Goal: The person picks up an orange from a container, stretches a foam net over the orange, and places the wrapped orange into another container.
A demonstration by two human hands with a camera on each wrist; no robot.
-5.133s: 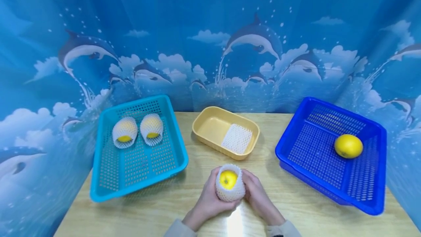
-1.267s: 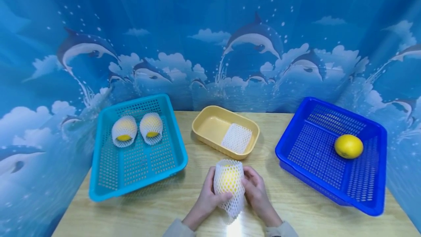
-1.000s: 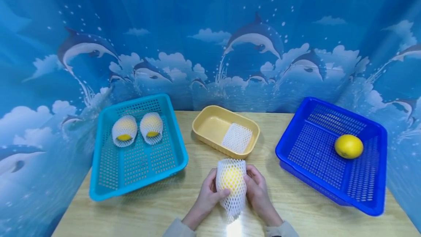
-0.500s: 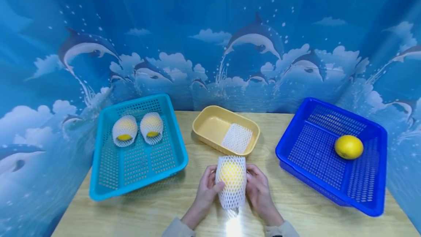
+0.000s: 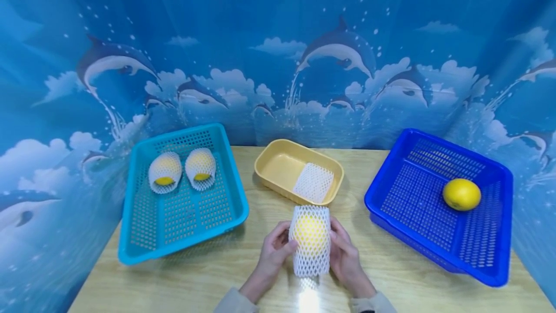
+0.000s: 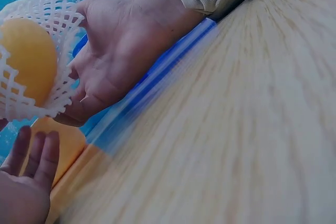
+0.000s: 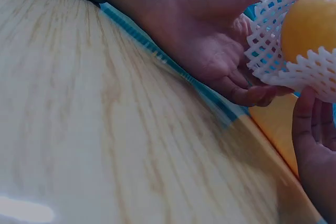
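In the head view a yellow fruit [image 5: 311,234] sits inside a white foam net sleeve [image 5: 312,265], whose lower end extends well past it. My left hand [image 5: 272,255] grips the left side of the sleeved fruit, thumb on the net in front. On the other side my right hand [image 5: 346,259] holds it between thumb and bent fingers. Both wrist views look into the sleeve's open end, with the bare fruit [image 6: 29,59] inside; the right hand [image 6: 118,45] shows at the net's edge in the left wrist view. The left hand [image 7: 194,30] shows likewise in the right wrist view.
A teal basket [image 5: 184,248] at left holds two fruits [image 5: 165,172] in foam nets. Beyond the hands stands a tan tray [image 5: 278,190] with a flat foam net [image 5: 313,182]. At right, a dark blue basket [image 5: 417,243] holds a bare yellow fruit [image 5: 461,194].
Five seconds ago the fruit's bare top faced up through the sleeve's opening. Now the net covers the side in view and hangs longer below. Lately, hands and fruit have shifted slightly right.
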